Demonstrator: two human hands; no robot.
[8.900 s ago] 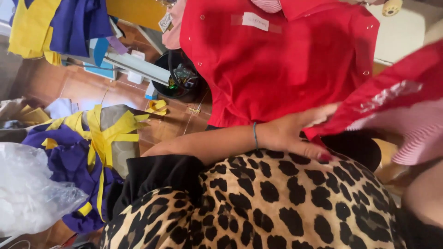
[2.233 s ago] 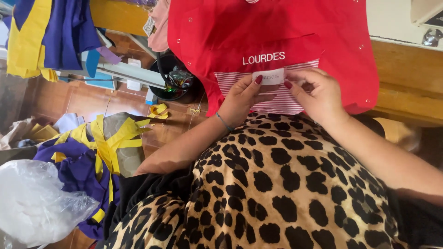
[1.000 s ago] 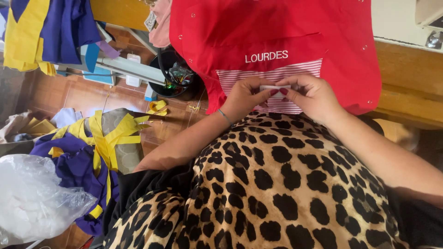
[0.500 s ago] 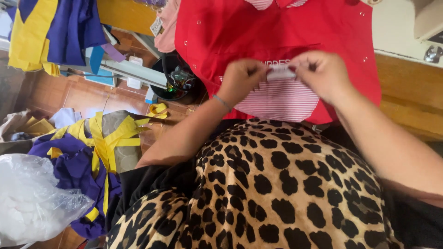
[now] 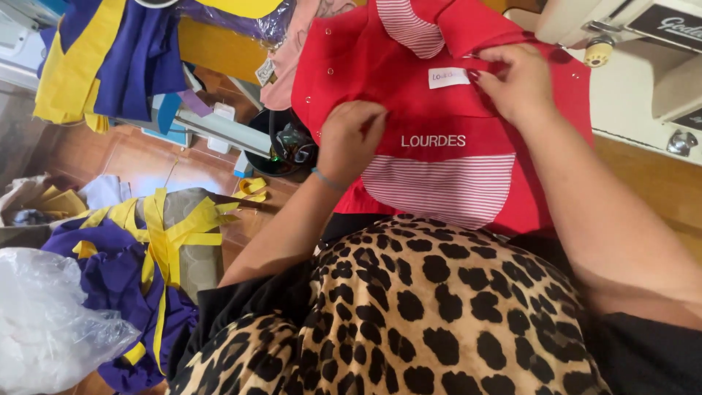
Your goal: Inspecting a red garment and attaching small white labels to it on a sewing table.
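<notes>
Garment (image 5: 446,168) at centre over lap, sewing machine (image 5: 629,66) behind right, fabric heap (image 5: 131,256) left (plastic bag (image 5: 44,329) before it)

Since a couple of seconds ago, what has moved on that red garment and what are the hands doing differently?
The small white label has moved from the striped pocket up to just below the collar, where the right hand now presses it. The left hand has shifted to the shirt's left side, gripping the red garment. The yellow and purple fabric pile stayed put.

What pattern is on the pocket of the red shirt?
Thin red and white horizontal stripes on the pocket of the red shirt; the head view shows it.
</notes>
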